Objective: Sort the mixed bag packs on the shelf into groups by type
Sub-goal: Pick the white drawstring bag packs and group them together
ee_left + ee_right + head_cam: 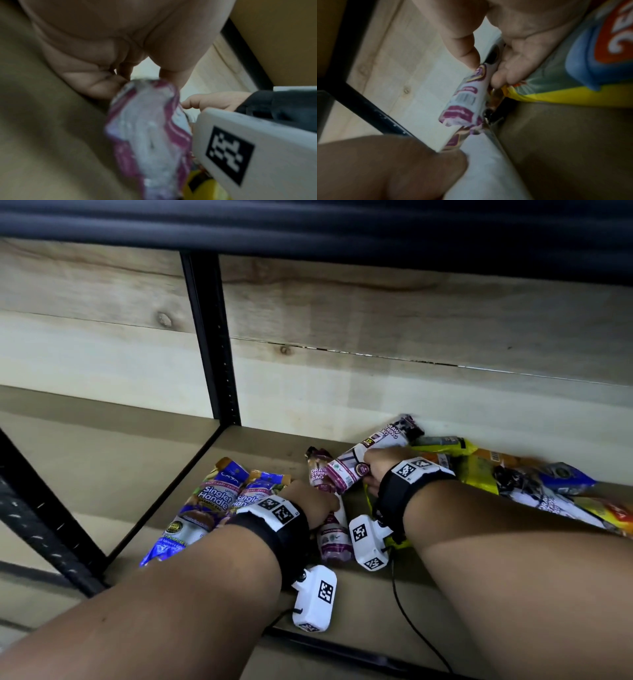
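Note:
Two blue "Singlet Handle" packs [202, 508] lie side by side on the shelf at the left. Beside them lies a purple-and-white drawstring bag pack [330, 529]; my left hand [308, 501] rests on its middle, fingers curled onto it [149, 135]. My right hand [376, 467] grips a second purple drawstring pack [370, 457], tilted up off the shelf; thumb and fingers pinch it [471, 97]. A mixed pile [513, 477] of yellow, blue and more drawstring packs lies to the right, partly under my right forearm.
The shelf board [267, 453] has a wooden plank back wall [376, 337]. A black upright post [215, 344] stands at the back left, and a dark shelf [308, 224] hangs overhead. A yellow pack [556, 89] lies close under my right hand.

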